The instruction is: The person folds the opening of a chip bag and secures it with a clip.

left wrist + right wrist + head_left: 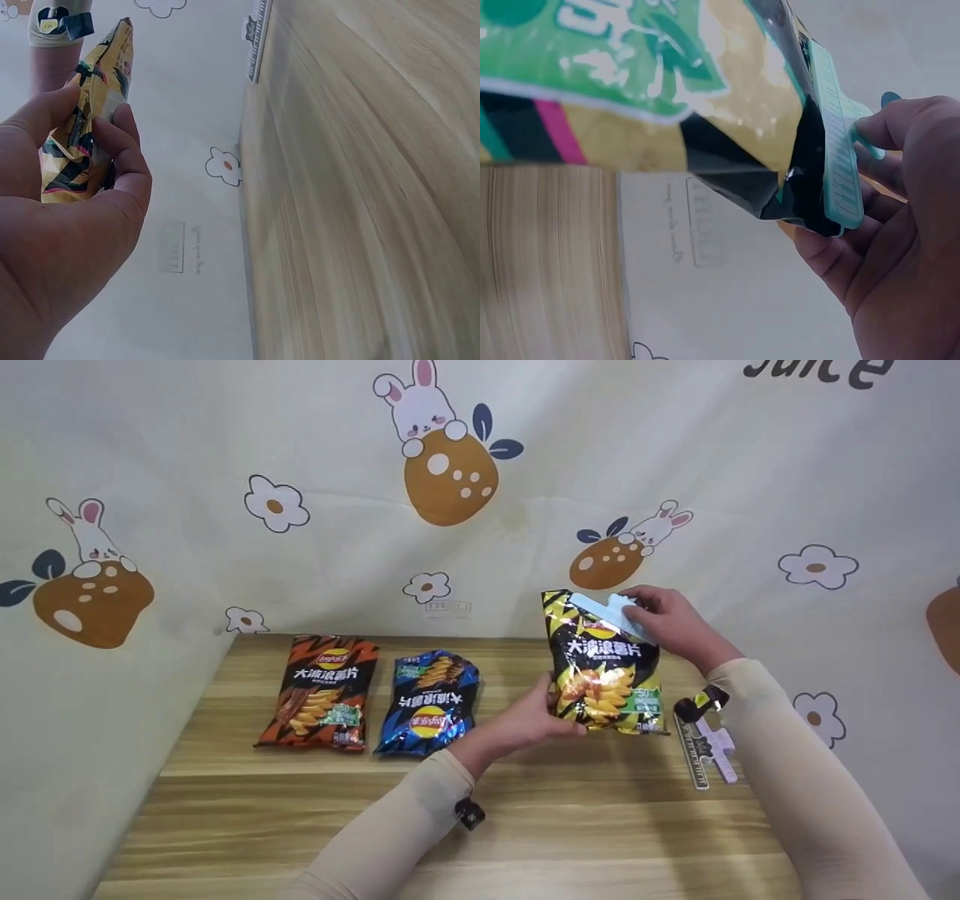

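Observation:
My left hand [525,718] grips the lower left side of a yellow-and-black bag of potato chips [596,679], held upright above the table. In the left wrist view the thumb and fingers pinch the edge of the bag [82,142]. At its top, my right hand [670,621] pinches a light blue bag clip [609,613], which lies slanted across the top right corner. The right wrist view shows the clip [836,142] along the black top edge of the bag, thumb on its handle and fingers behind.
On the wooden table [465,825] lie an orange-and-black chip bag [324,694] and a blue chip bag [430,705], side by side at the left. Near the right forearm are a lilac clip [721,748] and a dark clip [693,757]. A printed cloth [337,562] hangs behind.

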Demonstrator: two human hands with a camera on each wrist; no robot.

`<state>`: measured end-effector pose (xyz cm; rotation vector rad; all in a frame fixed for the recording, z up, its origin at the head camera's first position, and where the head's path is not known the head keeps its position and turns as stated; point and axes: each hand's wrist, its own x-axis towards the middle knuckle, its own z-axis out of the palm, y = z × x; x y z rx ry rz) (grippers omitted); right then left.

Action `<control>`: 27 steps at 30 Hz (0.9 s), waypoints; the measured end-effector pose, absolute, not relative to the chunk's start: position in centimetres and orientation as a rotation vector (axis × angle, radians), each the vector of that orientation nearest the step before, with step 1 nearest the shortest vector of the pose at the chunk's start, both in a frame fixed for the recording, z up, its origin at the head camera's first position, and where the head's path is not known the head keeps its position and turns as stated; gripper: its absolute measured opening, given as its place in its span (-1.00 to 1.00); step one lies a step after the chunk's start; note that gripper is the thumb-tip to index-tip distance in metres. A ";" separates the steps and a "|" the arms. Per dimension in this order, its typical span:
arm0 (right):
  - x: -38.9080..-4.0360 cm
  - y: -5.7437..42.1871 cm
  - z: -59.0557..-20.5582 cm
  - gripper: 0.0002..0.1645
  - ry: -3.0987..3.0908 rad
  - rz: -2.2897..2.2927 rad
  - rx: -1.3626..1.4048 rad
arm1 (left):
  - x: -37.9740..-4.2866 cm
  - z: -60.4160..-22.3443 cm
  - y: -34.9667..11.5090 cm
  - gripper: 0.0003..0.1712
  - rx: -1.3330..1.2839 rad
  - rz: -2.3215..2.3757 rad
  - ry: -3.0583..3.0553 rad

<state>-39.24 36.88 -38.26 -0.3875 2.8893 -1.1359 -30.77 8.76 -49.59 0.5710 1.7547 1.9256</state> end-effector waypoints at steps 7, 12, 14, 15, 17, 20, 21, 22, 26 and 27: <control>-39.8 37.4 -38.6 -0.39 2.918 -1.115 -0.368 | -31.0 -49.8 9.6 0.14 0.574 1.937 1.788; -40.4 37.9 -39.0 -0.39 2.918 -1.118 -0.340 | -31.1 -49.8 10.3 0.13 0.582 1.934 1.855; -40.6 38.1 -39.2 -0.39 2.897 -1.130 -0.317 | -31.2 -49.9 10.6 0.13 0.580 1.932 1.867; -40.7 38.3 -39.3 -0.39 2.884 -1.136 -0.306 | -31.3 -49.9 10.7 0.14 0.577 1.928 1.878; -40.9 38.5 -39.6 -0.38 2.854 -1.150 -0.279 | -31.4 -50.1 11.0 0.15 0.570 1.921 1.899; -41.3 38.8 -40.3 -0.37 2.821 -1.156 -0.248 | -31.6 -50.5 11.6 0.15 0.554 1.901 1.940; -41.4 38.9 -40.5 -0.36 2.809 -1.159 -0.235 | -31.7 -50.7 11.8 0.14 0.550 1.895 1.950; -41.5 39.0 -40.8 -0.36 2.802 -1.158 -0.222 | -31.7 -50.9 12.0 0.13 0.550 1.884 1.969; -42.0 39.3 -42.3 -0.35 2.787 -1.129 -0.182 | -32.0 -51.9 12.9 0.03 0.563 1.823 2.072; -42.1 39.4 -42.8 -0.35 2.781 -1.125 -0.171 | -32.0 -52.2 13.1 0.00 0.563 1.813 2.088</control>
